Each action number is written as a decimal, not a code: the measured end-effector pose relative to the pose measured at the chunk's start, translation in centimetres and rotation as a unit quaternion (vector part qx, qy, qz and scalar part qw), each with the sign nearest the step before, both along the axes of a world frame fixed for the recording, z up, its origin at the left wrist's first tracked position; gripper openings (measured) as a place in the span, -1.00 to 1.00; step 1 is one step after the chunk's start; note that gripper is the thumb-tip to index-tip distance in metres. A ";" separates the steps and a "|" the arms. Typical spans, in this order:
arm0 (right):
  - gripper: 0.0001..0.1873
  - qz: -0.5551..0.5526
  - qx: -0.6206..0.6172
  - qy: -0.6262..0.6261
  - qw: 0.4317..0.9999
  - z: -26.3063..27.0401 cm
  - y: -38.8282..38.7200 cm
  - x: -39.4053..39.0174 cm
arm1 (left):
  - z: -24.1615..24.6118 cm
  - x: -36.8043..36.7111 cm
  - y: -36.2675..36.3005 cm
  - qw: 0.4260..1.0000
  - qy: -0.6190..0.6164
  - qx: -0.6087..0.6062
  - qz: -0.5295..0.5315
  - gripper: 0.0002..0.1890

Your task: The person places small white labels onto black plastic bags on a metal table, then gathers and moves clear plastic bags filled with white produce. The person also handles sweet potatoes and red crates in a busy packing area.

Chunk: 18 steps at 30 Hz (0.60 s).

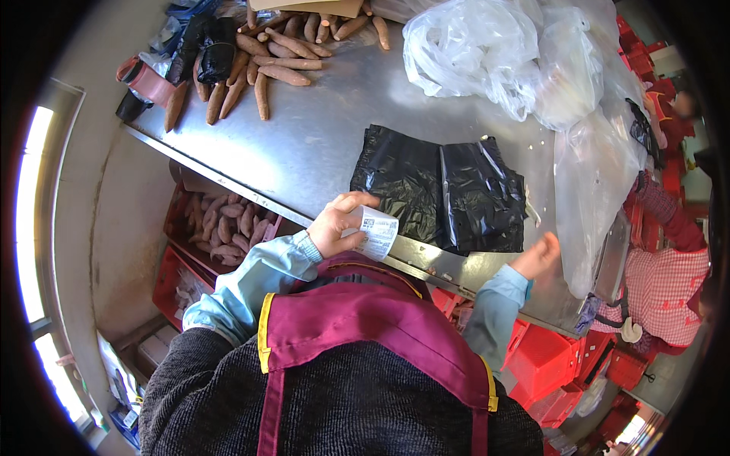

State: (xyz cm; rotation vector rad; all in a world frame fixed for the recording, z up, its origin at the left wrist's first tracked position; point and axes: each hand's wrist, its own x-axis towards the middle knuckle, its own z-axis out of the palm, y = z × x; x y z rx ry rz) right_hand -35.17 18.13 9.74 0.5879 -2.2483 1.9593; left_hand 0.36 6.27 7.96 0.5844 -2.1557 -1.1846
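Note:
Pinched in my left hand (337,225) is a curled white printed label (377,232) that bears writing and printed codes. It hangs over the front edge of the metal table (319,142), close to the lower left of some black plastic bags (405,188). The bags lie flat, with a fold or overlap down the middle. To their lower right, over the table's front part, is my right hand (536,255). It is blurred by motion, and nothing shows in it; whether its fingers are apart is unclear.
Long brown tubers (285,74) lie heaped at the back left beside black-wrapped bundles (217,51) and a pink tape dispenser (145,80). Clear plastic bags (473,45) cover the back right. A crate of reddish tubers (228,225) stands below left, red crates (542,353) below right. Another person (664,290) is at right.

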 end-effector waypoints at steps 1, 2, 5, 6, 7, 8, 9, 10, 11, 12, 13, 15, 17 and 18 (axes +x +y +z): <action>-0.91 0.054 0.017 0.073 0.996 0.2 -0.5 1.7 | 0.4 -0.3 0.0 0.999 0.017 0.029 -0.012 -0.74; -0.90 0.203 0.034 0.005 0.979 0.0 -1.2 4.1 | 0.8 -0.5 0.1 0.992 0.004 0.120 -0.042 -0.72; -0.70 0.543 0.042 -0.310 0.779 -1.3 -3.0 11.8 | 1.4 -1.2 0.2 0.994 -0.012 0.099 -0.039 -0.72; -0.72 0.550 0.046 -0.394 0.735 -1.7 -3.4 13.7 | 1.4 -1.4 0.2 0.994 -0.008 0.103 -0.037 -0.71; -0.73 0.576 0.031 -0.472 0.667 -1.9 -3.7 14.8 | 1.4 -1.5 0.1 0.995 -0.009 0.096 -0.036 -0.72; -0.76 0.555 0.024 -0.486 0.675 -2.1 -4.0 15.5 | 1.4 -1.6 0.0 0.995 -0.009 0.089 -0.041 -0.72; -0.79 0.548 0.004 -0.500 0.671 -2.3 -4.2 15.9 | 1.3 -1.7 0.0 0.996 0.002 0.082 -0.046 -0.72; -0.81 0.519 0.007 -0.521 0.677 -2.4 -4.3 15.9 | 1.1 -1.9 -0.1 0.996 0.005 0.079 -0.047 -0.73; -0.81 0.541 -0.026 -0.500 0.676 -2.5 -4.4 15.6 | 0.8 -2.1 -0.2 0.996 0.018 0.075 -0.047 -0.74; -0.81 0.541 -0.036 -0.489 0.684 -2.5 -4.4 15.3 | 0.6 -2.2 -0.2 0.996 0.030 0.072 -0.046 -0.75; -0.80 0.536 -0.037 -0.479 0.694 -2.6 -4.3 15.0 | 0.4 -2.3 -0.2 0.995 0.012 0.088 -0.042 -0.76; -0.81 0.541 -0.016 -0.396 0.742 -2.8 -4.3 14.7 | -0.3 -2.3 0.0 0.993 -0.013 0.113 -0.031 -0.79; -0.80 0.546 -0.005 -0.329 0.771 -3.2 -4.5 14.7 | -1.1 -2.6 0.0 0.987 -0.050 0.155 0.008 -0.82; -0.80 0.545 -0.001 -0.294 0.785 -3.5 -4.8 14.7 | -1.6 -2.7 -0.1 0.978 -0.087 0.188 0.029 -0.82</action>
